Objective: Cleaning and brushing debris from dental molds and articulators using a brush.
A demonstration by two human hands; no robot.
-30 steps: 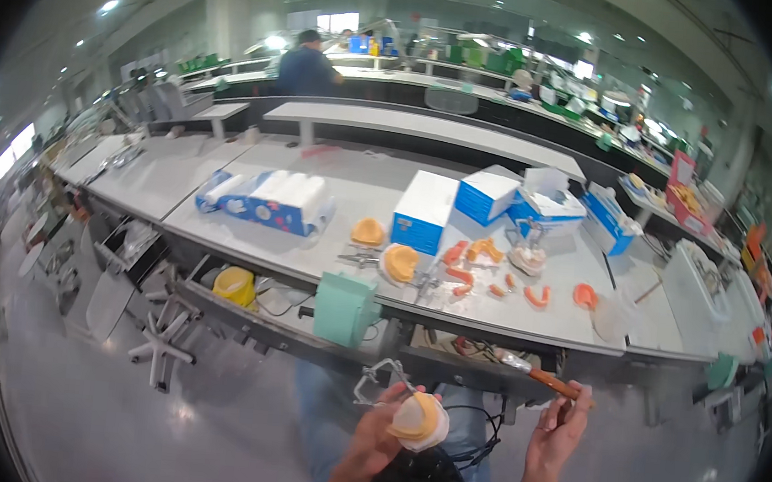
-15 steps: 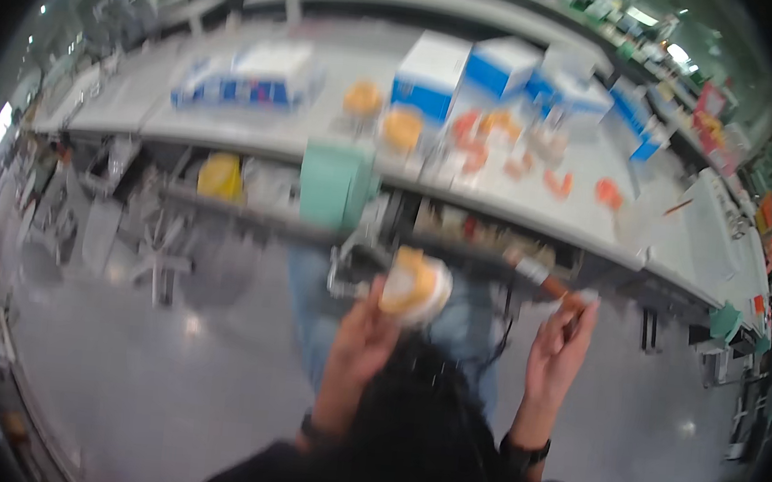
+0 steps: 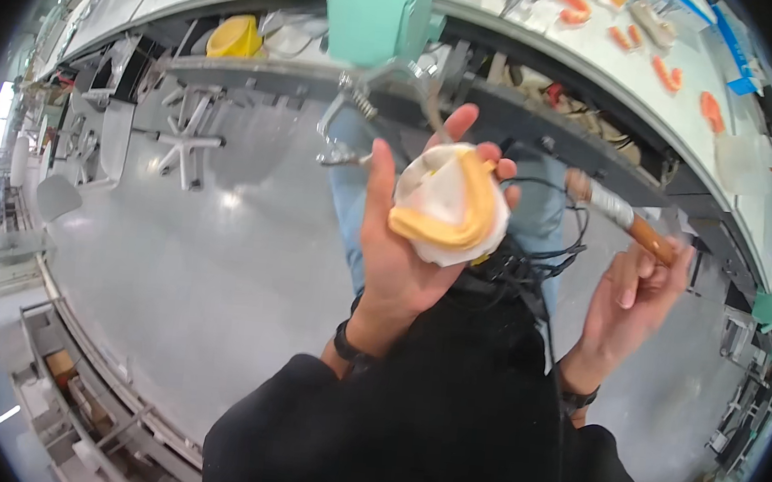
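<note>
A white plaster dental cast (image 3: 441, 186) with a yellow-orange wax rim (image 3: 468, 221) rests in my left hand (image 3: 402, 265), the palm beneath it and the fingertips curled round its far edge. Just beyond that hand is a metal articulator frame (image 3: 354, 100) with a spring; its link to the cast is hidden. My right hand (image 3: 632, 288), out to the right, grips the wooden handle of a brush (image 3: 648, 236). The brush has a silver band, and its blurred brown tip points left toward the cast without touching it.
A green box-like holder (image 3: 378, 15) hangs at the bench's front edge. Orange-pink wax pieces (image 3: 667, 75) lie on the white bench (image 3: 594, 71). Below it are a yellow container (image 3: 235, 38) and an open drawer of tools. Black cables (image 3: 540, 259) lie over my lap; a chair base (image 3: 188, 141) stands left.
My view has tipped downward, so the bench sits higher. My left hand has turned palm up under the cast, whose rim faces me more. The brush and my right hand appear farther right.
</note>
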